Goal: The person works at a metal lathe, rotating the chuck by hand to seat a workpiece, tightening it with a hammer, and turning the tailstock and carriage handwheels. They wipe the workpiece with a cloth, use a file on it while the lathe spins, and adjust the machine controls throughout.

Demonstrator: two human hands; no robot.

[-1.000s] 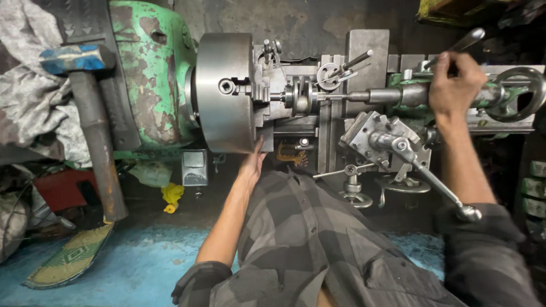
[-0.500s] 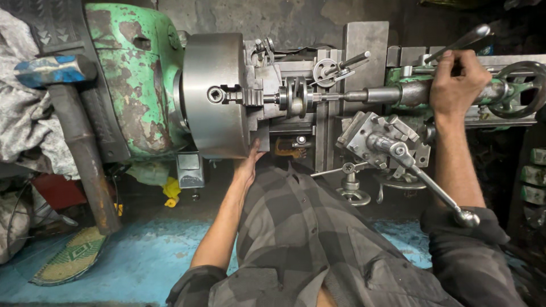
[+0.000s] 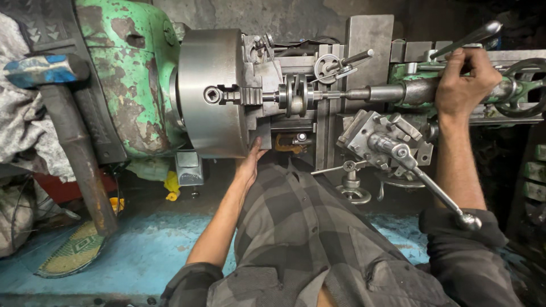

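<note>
I look down on an old green lathe (image 3: pixel 131 79). Its big steel chuck (image 3: pixel 210 91) grips a small round metal workpiece (image 3: pixel 294 96). My left hand (image 3: pixel 249 165) reaches under the chuck's lower right edge, fingers against the machine; whether it grips anything is hidden. My right hand (image 3: pixel 463 82) is closed around the tailstock barrel (image 3: pixel 398 91) and the base of its locking lever (image 3: pixel 472 37). The tailstock's tip points at the workpiece.
The tool post (image 3: pixel 387 136) with its long handle (image 3: pixel 438 187) juts toward me. A handwheel (image 3: pixel 526 85) sits at far right. A blue-headed sledgehammer (image 3: pixel 62 125) leans at left by grey cloth (image 3: pixel 23 131). The floor (image 3: pixel 142 256) is blue.
The view has drifted slightly, so the lathe sits a little further right and lower in frame. Both hands keep their places on the machine.
</note>
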